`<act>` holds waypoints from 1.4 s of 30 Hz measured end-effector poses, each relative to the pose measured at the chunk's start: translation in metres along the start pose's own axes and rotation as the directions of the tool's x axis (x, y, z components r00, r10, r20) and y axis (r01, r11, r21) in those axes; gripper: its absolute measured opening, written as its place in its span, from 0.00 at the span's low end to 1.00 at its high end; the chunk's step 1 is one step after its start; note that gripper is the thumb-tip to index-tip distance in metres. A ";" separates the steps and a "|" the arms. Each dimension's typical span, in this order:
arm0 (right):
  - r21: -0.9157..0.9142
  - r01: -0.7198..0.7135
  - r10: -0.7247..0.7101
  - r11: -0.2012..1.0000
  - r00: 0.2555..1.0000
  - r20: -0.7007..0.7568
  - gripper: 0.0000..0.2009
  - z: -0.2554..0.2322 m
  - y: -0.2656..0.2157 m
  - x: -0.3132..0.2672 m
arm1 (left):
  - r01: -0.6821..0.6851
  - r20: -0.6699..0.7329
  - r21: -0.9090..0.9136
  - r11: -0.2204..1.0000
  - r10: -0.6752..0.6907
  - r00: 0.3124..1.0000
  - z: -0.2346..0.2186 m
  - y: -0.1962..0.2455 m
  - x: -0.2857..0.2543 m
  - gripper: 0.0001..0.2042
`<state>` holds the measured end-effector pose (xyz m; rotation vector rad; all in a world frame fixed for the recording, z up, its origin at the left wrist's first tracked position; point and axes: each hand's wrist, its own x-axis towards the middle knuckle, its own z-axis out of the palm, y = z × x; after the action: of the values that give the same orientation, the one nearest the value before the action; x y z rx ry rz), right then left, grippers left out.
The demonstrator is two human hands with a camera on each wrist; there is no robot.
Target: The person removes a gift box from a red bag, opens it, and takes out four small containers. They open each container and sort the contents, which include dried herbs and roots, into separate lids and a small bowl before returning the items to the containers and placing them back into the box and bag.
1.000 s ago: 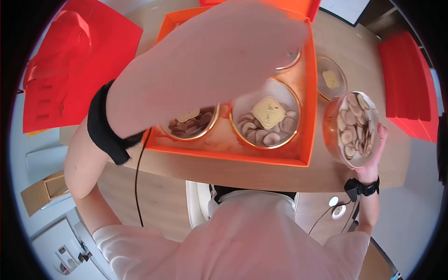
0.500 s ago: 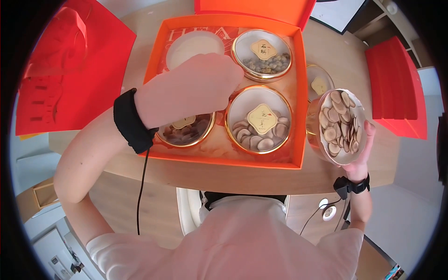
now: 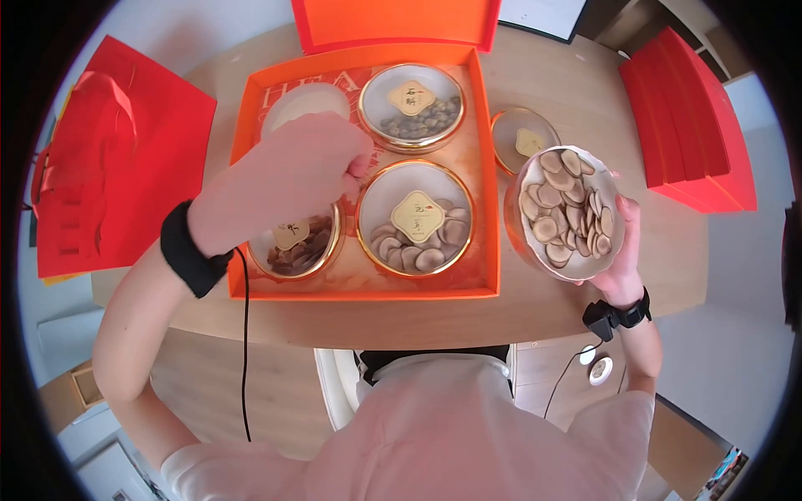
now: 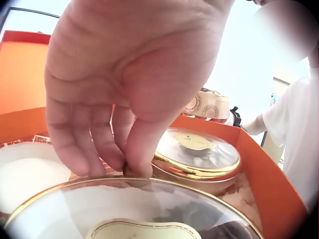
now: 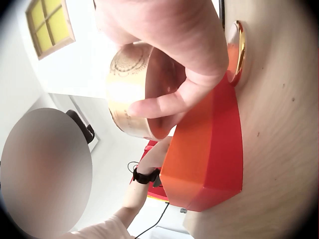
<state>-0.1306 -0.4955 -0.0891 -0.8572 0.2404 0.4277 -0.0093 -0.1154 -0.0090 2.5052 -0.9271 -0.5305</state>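
Note:
My right hand [image 3: 625, 250] grips a round gold-and-white jar [image 5: 130, 89] from its outer side, thumb over the rim. The lidless jar tilts toward me and holds many pale brown-edged slices [image 3: 572, 209]. My left hand [image 3: 288, 171] reaches over the orange gift box [image 3: 491, 242], palm down. In the left wrist view its thumb and forefinger pinch a small brown piece [image 4: 129, 172], right behind the gold rim of a lidded jar [image 3: 294, 249] of dark pieces. Beside the fingers stands a lidded jar of slices [image 3: 416, 219]; behind it, another lidded jar [image 3: 411, 104] holds greenish-brown pieces.
A pale round recess [image 3: 307, 102] shows at the box's back left, partly behind my hand. A gold-rimmed lid [image 3: 522, 138] lies on the table [image 3: 585, 92], right of the box. Red bags [image 3: 134, 167] stand left, red boxes [image 3: 685, 125] right. A cable hangs from my left wrist.
My left hand has drawn back from high over the right of the box and come down near its middle, fingertips pinched. My right hand still holds the jar. The head view has shifted.

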 end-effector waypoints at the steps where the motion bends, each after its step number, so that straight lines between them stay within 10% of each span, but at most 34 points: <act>1: -0.008 -0.007 0.007 1.000 1.000 0.008 0.40 -0.001 0.000 -0.001 | 0.024 -0.018 0.077 0.997 -0.022 1.000 -0.003 0.007 0.002 0.08; 8: -0.124 -0.074 0.077 0.990 0.997 0.026 0.39 -0.008 0.003 -0.008 | -0.280 -0.231 0.457 0.844 0.417 0.879 -0.008 0.096 0.004 0.06; 11: -0.127 -0.083 0.089 0.988 0.995 0.046 0.37 -0.006 0.002 -0.009 | -0.484 -0.299 0.441 0.756 0.632 0.715 0.023 0.127 0.025 0.06; 19: -0.143 -0.062 0.051 0.988 0.995 -0.085 0.34 -0.005 0.009 -0.016 | -0.568 -0.173 0.452 0.688 0.693 0.700 0.057 0.124 0.032 0.09; 23: -0.048 -0.195 0.199 0.980 0.975 0.096 0.30 -0.047 0.007 -0.016 | -0.519 -0.044 0.430 0.739 0.591 0.805 0.048 0.108 0.013 0.13; 27: -0.347 -0.225 0.157 0.910 0.964 -0.214 0.31 -0.037 0.004 -0.023 | -0.554 0.069 0.460 0.694 0.594 0.801 0.060 0.097 -0.005 0.15; 35: -0.620 -0.212 -0.003 0.755 0.945 -0.327 0.32 -0.009 0.008 -0.024 | -0.553 0.035 0.595 0.584 0.669 0.743 0.080 0.099 -0.006 0.14; 38: -0.822 -0.168 0.005 0.545 0.980 -0.197 0.30 -0.007 -0.005 -0.019 | -0.540 0.069 0.626 0.562 0.650 0.757 0.080 0.098 -0.008 0.14; 42: -0.953 -0.273 -0.089 -0.128 0.961 -0.263 0.29 0.021 -0.040 -0.010 | -0.521 0.083 0.661 0.541 0.637 0.766 0.079 0.099 -0.014 0.15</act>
<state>-0.1208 -0.5051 -0.0442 -2.5846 0.1570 0.6362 -0.1087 -0.1941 -0.0226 2.4610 -2.0550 0.2997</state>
